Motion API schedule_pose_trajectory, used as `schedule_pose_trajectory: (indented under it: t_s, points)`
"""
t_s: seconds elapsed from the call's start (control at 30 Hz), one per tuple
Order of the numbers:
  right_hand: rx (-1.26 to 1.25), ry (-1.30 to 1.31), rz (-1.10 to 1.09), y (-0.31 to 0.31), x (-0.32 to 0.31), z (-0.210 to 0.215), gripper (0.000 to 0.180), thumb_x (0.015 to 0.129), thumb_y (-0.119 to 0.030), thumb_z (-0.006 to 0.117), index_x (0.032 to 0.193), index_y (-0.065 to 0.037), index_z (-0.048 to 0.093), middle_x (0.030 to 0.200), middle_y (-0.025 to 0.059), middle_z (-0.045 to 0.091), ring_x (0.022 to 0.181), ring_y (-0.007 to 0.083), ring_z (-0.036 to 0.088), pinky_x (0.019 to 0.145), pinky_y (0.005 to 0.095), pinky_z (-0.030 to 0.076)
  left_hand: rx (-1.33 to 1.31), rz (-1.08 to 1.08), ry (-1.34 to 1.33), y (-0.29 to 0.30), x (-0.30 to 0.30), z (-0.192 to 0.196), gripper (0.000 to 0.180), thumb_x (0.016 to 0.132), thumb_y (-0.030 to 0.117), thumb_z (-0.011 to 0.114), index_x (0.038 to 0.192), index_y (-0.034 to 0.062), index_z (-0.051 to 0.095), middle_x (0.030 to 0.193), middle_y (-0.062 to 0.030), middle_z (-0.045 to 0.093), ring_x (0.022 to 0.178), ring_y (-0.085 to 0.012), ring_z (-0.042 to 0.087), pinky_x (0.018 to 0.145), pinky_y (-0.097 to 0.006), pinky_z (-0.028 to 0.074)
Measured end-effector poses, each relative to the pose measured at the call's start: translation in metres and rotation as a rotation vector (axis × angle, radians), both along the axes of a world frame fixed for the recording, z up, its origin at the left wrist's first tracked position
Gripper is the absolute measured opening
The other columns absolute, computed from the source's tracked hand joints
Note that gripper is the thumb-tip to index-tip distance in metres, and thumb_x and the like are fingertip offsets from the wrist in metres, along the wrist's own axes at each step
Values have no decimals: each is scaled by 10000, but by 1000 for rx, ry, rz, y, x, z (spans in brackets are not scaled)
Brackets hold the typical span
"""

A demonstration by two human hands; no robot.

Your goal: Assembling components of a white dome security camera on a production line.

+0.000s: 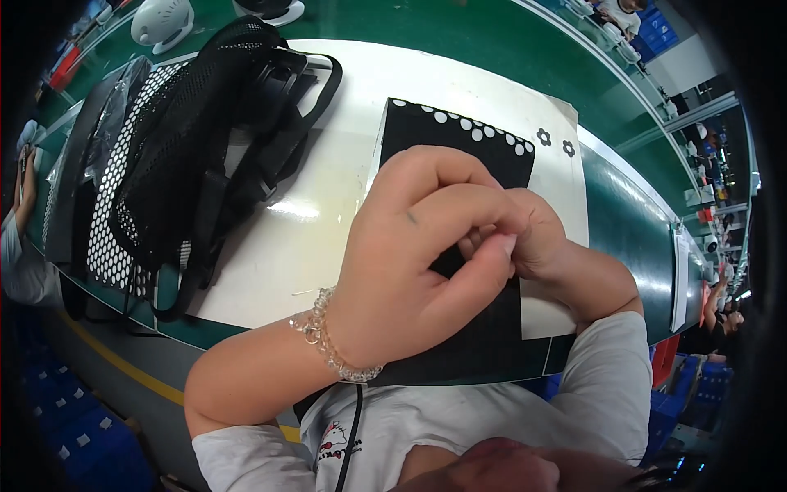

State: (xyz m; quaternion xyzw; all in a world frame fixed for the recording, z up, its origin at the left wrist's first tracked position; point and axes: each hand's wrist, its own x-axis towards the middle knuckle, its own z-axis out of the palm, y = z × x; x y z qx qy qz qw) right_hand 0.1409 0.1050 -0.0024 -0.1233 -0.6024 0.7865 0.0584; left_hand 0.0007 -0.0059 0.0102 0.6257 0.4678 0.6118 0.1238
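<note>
My left hand (434,246), with a clear bead bracelet (328,348) at its wrist, is raised over the work surface, its thumb and fingers pinched together. Meeting it fingertip to fingertip, my right hand (539,234) is curled closed, partly hidden behind the left. Whatever lies between the fingers is too small or covered to make out. Beneath both hands a flat black panel (459,135) with white dots along its far edge rests on a white board (328,254). Two small dark flower shapes (543,137) show on the board, right of the panel.
Black mesh goods with straps and buckles (184,139) are heaped on the left, beside a white-dotted black piece (115,205). A white fan-like device (162,23) stands on the green table (385,25). Blue crates (74,426) stand low at left; other people sit farther away.
</note>
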Motion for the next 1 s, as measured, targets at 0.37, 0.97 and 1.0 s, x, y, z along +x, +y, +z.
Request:
schedule_pose_trajectory:
  t_s: [0.37, 0.97, 1.0]
  points:
    - [221, 88, -181, -4, -3, 6, 398, 881, -398, 462, 730, -37, 531, 592, 8, 497, 503, 72, 469, 445, 190, 362, -33, 42, -1, 4, 1, -2, 194, 686, 9, 677, 836, 45, 561, 909, -86, 523, 830, -156, 519, 731, -247, 406]
    - [203, 2, -171, -2, -4, 13, 422, 875, -426, 468, 722, -41, 547, 598, 7, 493, 493, 60, 450, 466, 197, 388, -83, 68, -5, 7, -2, -3, 136, 697, 11, 676, 768, 39, 563, 849, -66, 535, 791, -145, 523, 695, -245, 413]
    - [188, -22, -156, -2, -4, 14, 423, 873, -433, 467, 728, -45, 550, 599, 3, 491, 492, 57, 449, 467, 193, 390, -85, 60, -11, 7, -2, -3, 135, 700, 9, 673, 768, 40, 560, 848, -65, 532, 789, -145, 520, 695, -244, 412]
